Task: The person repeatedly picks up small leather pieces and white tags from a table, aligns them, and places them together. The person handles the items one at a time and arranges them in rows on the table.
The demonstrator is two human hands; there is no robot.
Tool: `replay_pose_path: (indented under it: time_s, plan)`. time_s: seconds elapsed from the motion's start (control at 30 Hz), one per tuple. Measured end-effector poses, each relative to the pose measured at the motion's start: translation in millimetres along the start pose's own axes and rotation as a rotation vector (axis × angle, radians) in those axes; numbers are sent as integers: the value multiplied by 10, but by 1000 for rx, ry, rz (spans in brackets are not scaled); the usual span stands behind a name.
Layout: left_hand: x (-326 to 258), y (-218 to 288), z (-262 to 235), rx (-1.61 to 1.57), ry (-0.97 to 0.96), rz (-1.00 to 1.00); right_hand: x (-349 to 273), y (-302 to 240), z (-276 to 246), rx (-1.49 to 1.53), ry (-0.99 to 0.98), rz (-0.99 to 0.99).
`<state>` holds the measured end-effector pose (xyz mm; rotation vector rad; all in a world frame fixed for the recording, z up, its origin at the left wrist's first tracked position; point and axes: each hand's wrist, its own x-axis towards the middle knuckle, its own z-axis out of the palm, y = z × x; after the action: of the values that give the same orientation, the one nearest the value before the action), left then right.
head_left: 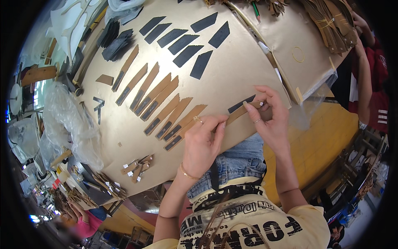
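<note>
A narrow brown strip [238,113], looking like leather, is stretched between my hands near the table's front edge. My left hand [202,139] pinches its left end, and my right hand [271,118] grips its right end between thumb and fingers, where a small white tag [261,103] shows. Just beyond it lies a slim black strip [241,104]; whether the two touch I cannot tell. Left of my hands, several brown strips [166,88] with slanted ends lie in a slanting row, each with a black patch on its lower part.
Black slanted pieces [183,44] are spread farther back, beside black stacks [117,45]. Small tagged brown pieces [138,167] lie front left. Clear plastic bags [74,124] crowd the left edge. Bundled brown pieces [331,25] and another person's arm [364,83] are at right.
</note>
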<state>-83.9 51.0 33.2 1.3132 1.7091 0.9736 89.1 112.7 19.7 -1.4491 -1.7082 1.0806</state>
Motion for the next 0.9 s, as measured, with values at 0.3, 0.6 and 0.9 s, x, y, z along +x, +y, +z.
replay_pose_path:
  time_s: [0.3,0.6,0.9]
  plan:
    - [38,-35,55,71,-49,39,16,42,18,35,5,38]
    - [32,-21,40,61,-97,-27,15,81,25,-26,29,-25]
    - [18,-36,48,114,-128,-33,8,86,29,-26,26,-7]
